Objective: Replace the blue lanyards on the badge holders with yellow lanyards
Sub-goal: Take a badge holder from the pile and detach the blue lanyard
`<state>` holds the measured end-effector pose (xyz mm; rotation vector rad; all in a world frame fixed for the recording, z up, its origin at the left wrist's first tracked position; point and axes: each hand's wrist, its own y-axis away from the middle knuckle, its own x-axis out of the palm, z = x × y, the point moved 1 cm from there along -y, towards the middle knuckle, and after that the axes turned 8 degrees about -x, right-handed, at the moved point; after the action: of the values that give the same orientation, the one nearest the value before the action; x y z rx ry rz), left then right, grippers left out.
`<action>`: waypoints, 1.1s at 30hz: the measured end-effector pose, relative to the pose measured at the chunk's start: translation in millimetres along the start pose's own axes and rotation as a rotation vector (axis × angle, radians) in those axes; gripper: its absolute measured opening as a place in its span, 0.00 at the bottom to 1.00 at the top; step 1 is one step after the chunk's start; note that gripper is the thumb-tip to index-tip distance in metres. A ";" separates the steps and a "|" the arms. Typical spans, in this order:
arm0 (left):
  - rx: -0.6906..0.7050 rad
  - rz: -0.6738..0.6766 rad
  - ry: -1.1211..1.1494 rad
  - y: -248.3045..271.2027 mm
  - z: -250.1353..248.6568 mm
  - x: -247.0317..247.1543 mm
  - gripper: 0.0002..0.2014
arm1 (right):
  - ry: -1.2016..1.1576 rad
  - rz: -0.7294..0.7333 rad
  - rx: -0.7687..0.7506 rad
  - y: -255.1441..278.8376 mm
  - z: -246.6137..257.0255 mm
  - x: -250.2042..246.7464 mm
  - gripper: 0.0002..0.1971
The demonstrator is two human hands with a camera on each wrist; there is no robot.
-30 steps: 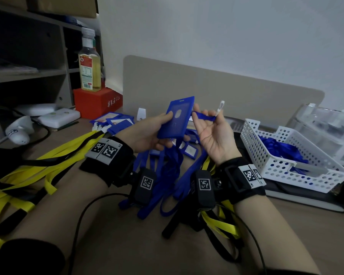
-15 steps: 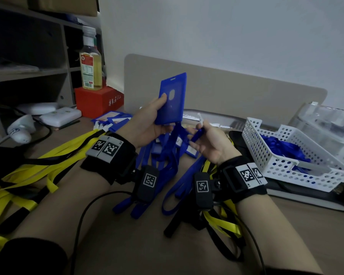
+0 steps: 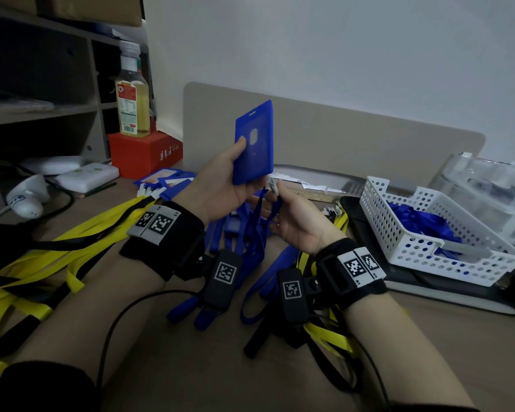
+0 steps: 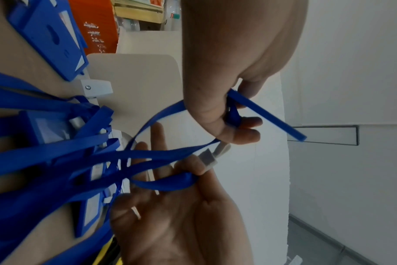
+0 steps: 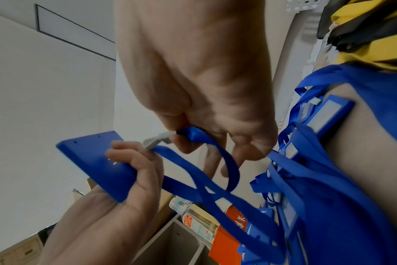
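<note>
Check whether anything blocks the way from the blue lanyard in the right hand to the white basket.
Nothing visible does. The right hand pinches the blue lanyard by its clip, and the white basket lies open-topped to its right.

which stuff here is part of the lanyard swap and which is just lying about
In the job: blue badge holder in left hand; blue lanyard with clip in right hand; yellow lanyards; white basket.
Lying about: oil bottle; red box.

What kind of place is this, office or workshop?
Likely an office desk: a beige desk divider stands along the back, shelving stands to the left, and a white perforated basket holds blue lanyards beside the work area.
</note>
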<state>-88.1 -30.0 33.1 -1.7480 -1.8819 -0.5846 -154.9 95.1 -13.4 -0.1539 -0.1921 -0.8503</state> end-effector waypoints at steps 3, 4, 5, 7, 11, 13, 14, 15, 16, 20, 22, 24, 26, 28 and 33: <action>-0.019 0.020 0.087 0.8 -2.2 1.0 0.13 | 0.006 0.058 -0.026 4.4 1.4 5.2 0.26; -0.028 0.029 0.109 1.0 -2.7 1.0 0.13 | 0.011 0.059 -0.027 5.6 1.5 6.8 0.25; -0.036 0.038 0.128 1.1 -2.9 0.8 0.14 | 0.018 0.058 -0.024 5.5 0.7 7.7 0.24; -0.056 0.056 0.163 1.2 -2.9 0.3 0.14 | 0.001 0.060 -0.023 4.7 -1.4 8.4 0.24; -0.081 0.075 0.210 0.1 -3.2 -1.1 0.14 | -0.055 0.099 -0.012 6.6 -3.4 9.3 0.23; -0.088 0.078 0.214 -0.3 -2.9 -1.4 0.14 | -0.081 0.138 0.011 9.4 -3.6 11.3 0.22; -0.090 0.076 0.214 -0.4 -2.7 -1.5 0.14 | -0.100 0.147 0.027 9.6 -4.0 12.4 0.23; -0.092 0.073 0.216 -0.6 -2.4 -1.6 0.14 | -0.130 0.143 0.046 8.9 -5.3 12.7 0.25; -0.094 0.070 0.218 -0.9 -2.2 -1.7 0.14 | -0.157 0.139 0.067 8.8 -5.6 13.6 0.26; -0.099 0.048 0.218 -1.6 -2.9 -2.9 0.13 | -0.141 0.112 0.111 7.2 -6.0 9.8 0.24; -0.102 0.032 0.223 -2.2 -4.3 -4.4 0.13 | -0.136 0.071 0.118 7.5 -3.9 5.6 0.20; -0.107 0.019 0.230 -3.1 -5.7 -6.6 0.13 | -0.112 0.016 0.093 4.6 -4.4 -1.7 0.17; -0.110 0.011 0.222 -3.6 -6.6 -8.3 0.13 | -0.127 -0.020 0.069 0.9 -5.5 -8.1 0.18; -0.110 -0.002 0.199 -3.3 -6.8 -9.1 0.12 | -0.158 -0.021 0.060 -1.6 -5.4 -13.4 0.21; -0.126 -0.041 0.111 -2.5 -7.4 -9.3 0.12 | -0.041 -0.059 0.006 -1.7 -3.2 -20.9 0.21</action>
<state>-89.6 -42.0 33.2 -1.7198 -1.8431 -0.8157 -169.3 108.6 -21.2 -0.1605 -0.2390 -0.9056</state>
